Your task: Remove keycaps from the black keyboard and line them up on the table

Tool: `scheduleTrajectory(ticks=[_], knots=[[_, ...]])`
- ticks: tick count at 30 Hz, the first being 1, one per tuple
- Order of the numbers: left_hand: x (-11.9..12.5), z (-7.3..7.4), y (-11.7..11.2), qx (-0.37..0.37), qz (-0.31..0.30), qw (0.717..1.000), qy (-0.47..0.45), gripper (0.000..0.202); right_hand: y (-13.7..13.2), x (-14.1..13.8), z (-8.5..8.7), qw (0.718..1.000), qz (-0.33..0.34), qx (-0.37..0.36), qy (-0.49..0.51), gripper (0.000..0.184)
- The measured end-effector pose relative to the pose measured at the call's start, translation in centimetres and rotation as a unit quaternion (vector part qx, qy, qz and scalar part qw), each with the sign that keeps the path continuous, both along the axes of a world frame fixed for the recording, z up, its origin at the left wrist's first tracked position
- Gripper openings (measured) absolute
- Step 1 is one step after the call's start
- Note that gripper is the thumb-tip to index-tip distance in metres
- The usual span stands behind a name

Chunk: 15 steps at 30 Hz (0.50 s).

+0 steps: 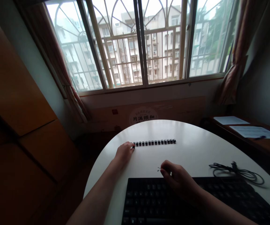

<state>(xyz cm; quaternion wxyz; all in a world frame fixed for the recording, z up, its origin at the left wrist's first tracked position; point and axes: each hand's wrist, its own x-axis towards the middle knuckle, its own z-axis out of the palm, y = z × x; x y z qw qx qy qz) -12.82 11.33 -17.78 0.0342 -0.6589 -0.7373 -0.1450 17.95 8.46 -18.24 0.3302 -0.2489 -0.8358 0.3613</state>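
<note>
A white round table (pixel 195 137) bears a black keyboard (pixel 149 200) at its near edge. The left hand (pixel 124 153) lies curled at the left end of a straight row of keycaps (pixel 154 142), touching the end cap, grip unclear; the right hand (pixel 179 179) pinches a small wire tool (pixel 159 169) above the keyboard. A light touch would likely keep the row straight.

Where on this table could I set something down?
Bare: beyond the keycap row toward the table rim; between row and keyboard, right of the right hand. Crowded: around the cable, and the left hand at the row's end.
</note>
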Motion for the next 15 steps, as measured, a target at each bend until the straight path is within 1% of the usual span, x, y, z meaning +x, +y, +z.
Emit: scheduleTrajectory(ticks=[3,6,15], knots=[[-0.2,-0.4,0.0,0.02,-0.003,1.0,-0.016,0.023,0.1,0.0,0.0,1.0,0.008,-0.013,0.007,0.021],[-0.5,-0.6,0.1,0.021,-0.011,1.0,-0.016,0.023,0.3,0.0,-0.1,1.0,0.012,-0.02,0.008,0.021],[-1.3,-0.7,0.3,0.029,-0.007,0.999,-0.018,0.026,0.2,0.3,0.1,0.999,0.016,-0.037,0.008,0.02]])
